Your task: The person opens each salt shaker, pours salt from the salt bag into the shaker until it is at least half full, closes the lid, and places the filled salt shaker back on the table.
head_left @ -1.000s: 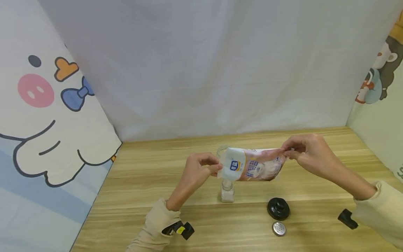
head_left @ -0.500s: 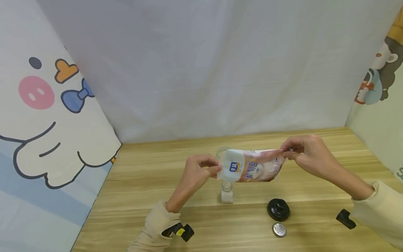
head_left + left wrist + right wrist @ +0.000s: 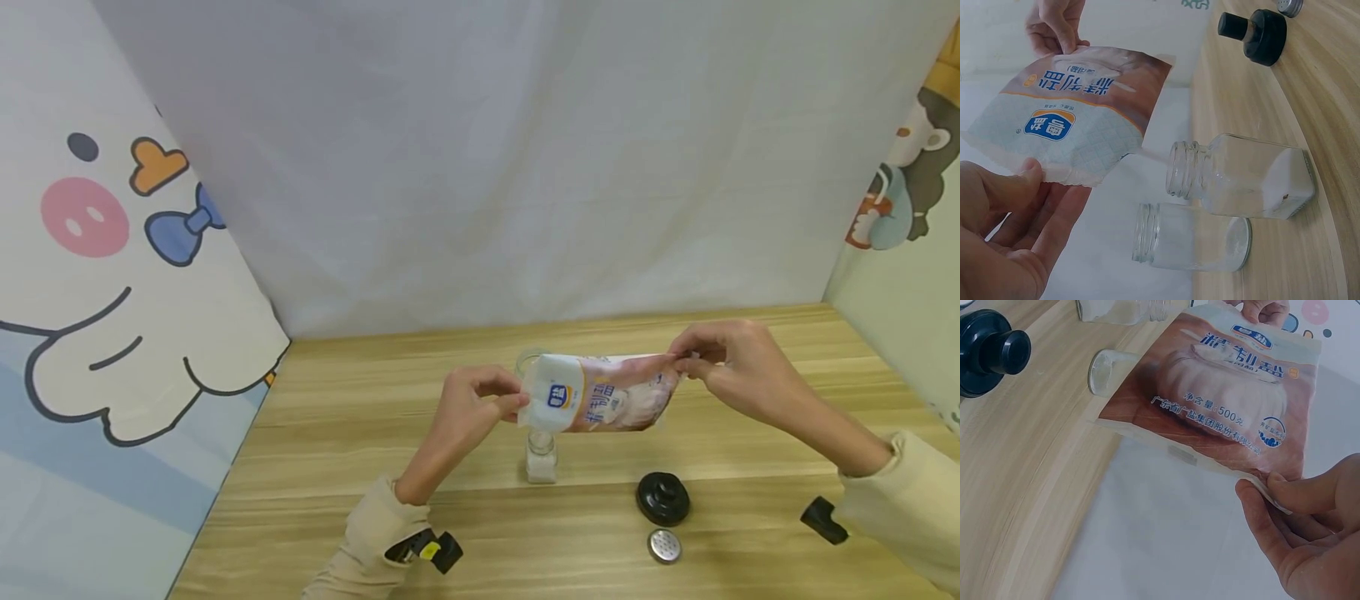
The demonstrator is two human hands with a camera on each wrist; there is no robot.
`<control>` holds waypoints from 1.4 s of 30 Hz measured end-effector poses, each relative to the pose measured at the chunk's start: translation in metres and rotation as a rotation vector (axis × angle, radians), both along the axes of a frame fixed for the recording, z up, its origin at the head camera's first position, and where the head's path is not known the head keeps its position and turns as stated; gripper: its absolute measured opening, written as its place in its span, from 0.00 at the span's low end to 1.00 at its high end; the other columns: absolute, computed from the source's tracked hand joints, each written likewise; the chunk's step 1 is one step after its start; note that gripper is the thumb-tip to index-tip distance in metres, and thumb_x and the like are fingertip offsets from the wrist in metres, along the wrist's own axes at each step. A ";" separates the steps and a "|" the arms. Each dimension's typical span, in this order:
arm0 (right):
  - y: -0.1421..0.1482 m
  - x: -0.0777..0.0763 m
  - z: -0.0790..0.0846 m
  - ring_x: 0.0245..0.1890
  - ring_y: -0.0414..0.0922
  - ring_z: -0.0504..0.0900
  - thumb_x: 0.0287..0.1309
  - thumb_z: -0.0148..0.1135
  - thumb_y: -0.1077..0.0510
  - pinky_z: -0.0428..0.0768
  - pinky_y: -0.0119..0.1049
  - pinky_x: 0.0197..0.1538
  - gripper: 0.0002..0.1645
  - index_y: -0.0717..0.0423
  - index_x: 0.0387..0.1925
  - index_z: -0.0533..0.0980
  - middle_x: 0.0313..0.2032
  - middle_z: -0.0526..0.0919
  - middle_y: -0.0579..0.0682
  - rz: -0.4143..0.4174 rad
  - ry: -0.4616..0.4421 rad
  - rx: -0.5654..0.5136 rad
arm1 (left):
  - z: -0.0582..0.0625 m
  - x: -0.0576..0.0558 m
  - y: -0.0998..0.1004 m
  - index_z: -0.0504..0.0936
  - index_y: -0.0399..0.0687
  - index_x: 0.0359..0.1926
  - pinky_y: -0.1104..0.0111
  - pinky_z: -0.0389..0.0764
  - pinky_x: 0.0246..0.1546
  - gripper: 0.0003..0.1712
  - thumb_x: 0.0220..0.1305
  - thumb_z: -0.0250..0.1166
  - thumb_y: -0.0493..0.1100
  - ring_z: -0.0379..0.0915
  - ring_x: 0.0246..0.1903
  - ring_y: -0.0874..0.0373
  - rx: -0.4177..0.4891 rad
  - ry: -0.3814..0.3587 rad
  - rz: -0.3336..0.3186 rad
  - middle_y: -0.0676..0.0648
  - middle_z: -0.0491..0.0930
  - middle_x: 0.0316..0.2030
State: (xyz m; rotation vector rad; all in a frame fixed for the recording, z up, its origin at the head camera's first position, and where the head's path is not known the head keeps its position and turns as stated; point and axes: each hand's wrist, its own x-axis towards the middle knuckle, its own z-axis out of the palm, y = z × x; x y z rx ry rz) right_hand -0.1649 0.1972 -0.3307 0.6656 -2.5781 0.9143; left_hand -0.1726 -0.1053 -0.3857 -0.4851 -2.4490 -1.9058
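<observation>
Both hands hold a salt bag [image 3: 622, 396], tilted on its side above the table. My left hand [image 3: 472, 412] pinches the pale blue end between thumb and fingers. At the pink-brown end, my right hand [image 3: 750, 371] pinches the edge. In the left wrist view, a lower corner of the bag hangs near the mouth of a square glass jar [image 3: 1241, 175], with a faint pale streak between them. White salt [image 3: 1285, 181] lies in the bottom of this jar. A wider round glass jar [image 3: 1191, 237] stands beside it, mostly hidden behind the bag in the head view.
On the wooden table [image 3: 360, 442], to the right of the jars, lies a black knobbed lid [image 3: 663, 498]. A small silver perforated cap [image 3: 664, 545] is just in front of it. A grey-white curtain [image 3: 525, 167] rises behind the table, with cartoon-printed panels at both sides.
</observation>
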 end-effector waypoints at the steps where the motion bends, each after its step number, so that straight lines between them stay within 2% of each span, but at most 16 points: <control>1: 0.000 0.000 0.000 0.23 0.37 0.80 0.44 0.66 0.75 0.79 0.28 0.26 0.12 0.55 0.24 0.82 0.26 0.83 0.45 0.000 0.001 0.000 | 0.000 0.000 0.000 0.83 0.39 0.26 0.64 0.85 0.27 0.03 0.54 0.68 0.30 0.81 0.29 0.56 -0.002 0.001 0.001 0.46 0.83 0.28; 21: 0.000 -0.002 -0.001 0.23 0.38 0.80 0.44 0.65 0.76 0.77 0.27 0.25 0.13 0.55 0.24 0.82 0.26 0.83 0.45 0.001 0.014 -0.002 | 0.001 -0.001 0.000 0.83 0.40 0.26 0.63 0.86 0.28 0.04 0.53 0.68 0.30 0.81 0.29 0.55 0.004 -0.020 0.018 0.45 0.83 0.29; 33: 0.000 -0.001 0.000 0.22 0.38 0.79 0.45 0.65 0.76 0.77 0.27 0.25 0.13 0.55 0.24 0.82 0.26 0.83 0.45 0.010 0.009 -0.009 | 0.001 0.000 0.001 0.83 0.39 0.26 0.64 0.85 0.27 0.03 0.54 0.68 0.30 0.81 0.29 0.55 -0.012 -0.003 0.012 0.46 0.83 0.28; 42: -0.001 0.000 0.001 0.22 0.39 0.79 0.45 0.66 0.75 0.76 0.28 0.24 0.13 0.55 0.25 0.82 0.25 0.83 0.45 0.006 0.016 -0.001 | 0.002 0.001 0.001 0.83 0.37 0.27 0.64 0.86 0.28 0.02 0.54 0.68 0.30 0.81 0.29 0.55 -0.001 -0.017 0.007 0.45 0.82 0.28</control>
